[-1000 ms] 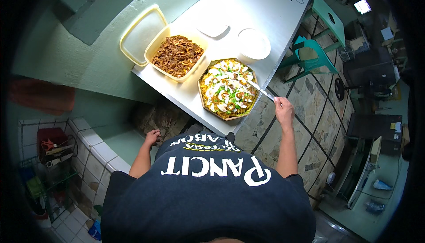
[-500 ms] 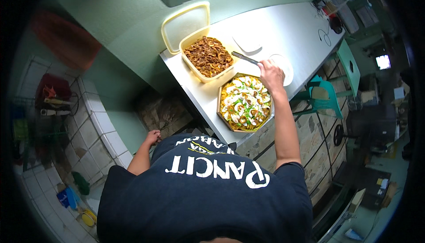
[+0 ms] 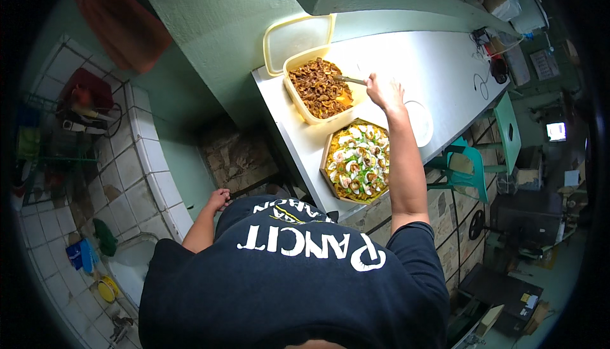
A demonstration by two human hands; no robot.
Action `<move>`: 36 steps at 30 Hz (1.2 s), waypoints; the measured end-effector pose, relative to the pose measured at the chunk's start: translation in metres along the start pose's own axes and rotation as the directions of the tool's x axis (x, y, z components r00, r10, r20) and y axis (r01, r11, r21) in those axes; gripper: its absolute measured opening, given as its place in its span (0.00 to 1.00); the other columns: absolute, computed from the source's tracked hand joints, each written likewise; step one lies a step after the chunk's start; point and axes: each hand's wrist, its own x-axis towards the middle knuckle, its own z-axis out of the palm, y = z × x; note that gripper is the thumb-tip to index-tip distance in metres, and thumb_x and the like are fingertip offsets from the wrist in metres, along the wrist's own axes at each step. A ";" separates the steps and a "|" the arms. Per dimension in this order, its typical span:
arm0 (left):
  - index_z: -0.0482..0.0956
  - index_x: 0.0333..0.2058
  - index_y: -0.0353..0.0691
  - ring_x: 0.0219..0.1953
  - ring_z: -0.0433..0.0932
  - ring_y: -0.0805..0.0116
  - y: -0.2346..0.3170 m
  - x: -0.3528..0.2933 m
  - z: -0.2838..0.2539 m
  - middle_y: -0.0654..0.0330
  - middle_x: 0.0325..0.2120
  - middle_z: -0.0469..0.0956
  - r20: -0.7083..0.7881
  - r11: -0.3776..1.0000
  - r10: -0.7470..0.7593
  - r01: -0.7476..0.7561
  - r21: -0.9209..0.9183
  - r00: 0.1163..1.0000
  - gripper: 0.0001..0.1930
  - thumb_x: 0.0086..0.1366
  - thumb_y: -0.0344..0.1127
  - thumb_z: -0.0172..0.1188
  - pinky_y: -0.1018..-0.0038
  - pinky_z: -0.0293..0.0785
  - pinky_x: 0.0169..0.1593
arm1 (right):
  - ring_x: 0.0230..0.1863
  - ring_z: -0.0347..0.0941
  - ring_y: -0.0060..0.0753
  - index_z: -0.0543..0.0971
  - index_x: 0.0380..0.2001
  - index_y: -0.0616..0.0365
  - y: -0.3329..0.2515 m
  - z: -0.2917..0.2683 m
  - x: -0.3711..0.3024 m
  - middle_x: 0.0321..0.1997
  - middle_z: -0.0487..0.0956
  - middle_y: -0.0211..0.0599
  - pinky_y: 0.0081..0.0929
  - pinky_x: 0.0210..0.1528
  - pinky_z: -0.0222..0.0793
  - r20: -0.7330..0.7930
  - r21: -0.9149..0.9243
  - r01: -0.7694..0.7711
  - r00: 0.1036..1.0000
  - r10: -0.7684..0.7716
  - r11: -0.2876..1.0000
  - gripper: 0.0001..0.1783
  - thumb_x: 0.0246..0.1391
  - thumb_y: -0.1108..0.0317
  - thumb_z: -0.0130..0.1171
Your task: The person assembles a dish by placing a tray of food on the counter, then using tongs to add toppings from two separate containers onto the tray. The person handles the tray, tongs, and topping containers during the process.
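Observation:
My right hand (image 3: 385,92) is closed around the handle of metal tongs (image 3: 352,80), whose tips reach into a yellowish plastic tub (image 3: 307,115). Brown, crisp-looking fried pieces (image 3: 316,85) fill much of that tub, and a patch of its bottom shows near the right side. Just in front stands an octagonal tray (image 3: 325,161) of yellow noodles (image 3: 356,165), topped with sliced egg, chopped greens and brown bits. My right forearm covers the tray's right side. Away from the table, my left hand (image 3: 220,200) hangs by my waist, its fingers curled with nothing visible in them.
The tub's lid (image 3: 298,41) leans upright against the wall behind it. A round white lid or plate (image 3: 419,124) lies right of my forearm on the white table (image 3: 438,63). A green plastic chair (image 3: 467,174) stands at right; a tiled sink counter (image 3: 149,152) runs along the left.
My right hand has moved from above the noodle tray toward the tub, and the tongs' tips have gone in among the brown pieces. The view has shifted; my left hand stays by my waist.

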 end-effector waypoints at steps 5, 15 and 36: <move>0.72 0.52 0.52 0.28 0.73 0.75 0.004 0.003 -0.001 0.71 0.36 0.77 0.009 1.000 0.009 -0.009 0.015 1.000 0.17 0.65 0.42 0.50 0.69 0.68 0.30 | 0.43 0.75 0.53 0.79 0.37 0.52 0.025 0.008 -0.025 0.38 0.79 0.49 0.47 0.47 0.69 -0.052 0.120 -0.014 0.998 0.021 0.993 0.15 0.58 0.55 0.49; 0.73 0.52 0.53 0.26 0.73 0.75 0.006 0.009 -0.004 0.71 0.34 0.77 0.015 0.997 0.070 -0.071 0.026 0.997 0.17 0.65 0.42 0.50 0.68 0.68 0.30 | 0.40 0.76 0.50 0.78 0.34 0.53 0.014 0.040 -0.040 0.39 0.79 0.41 0.44 0.43 0.70 -0.133 0.125 0.058 0.990 -0.041 0.990 0.13 0.59 0.57 0.49; 0.73 0.51 0.50 0.24 0.71 0.75 0.000 0.005 -0.005 0.70 0.30 0.77 0.005 0.996 0.060 -0.061 0.072 0.998 0.15 0.65 0.39 0.50 0.73 0.65 0.25 | 0.38 0.77 0.47 0.79 0.36 0.51 0.010 0.017 -0.053 0.40 0.80 0.43 0.44 0.42 0.71 -0.117 0.081 -0.006 0.993 0.016 0.997 0.15 0.59 0.54 0.48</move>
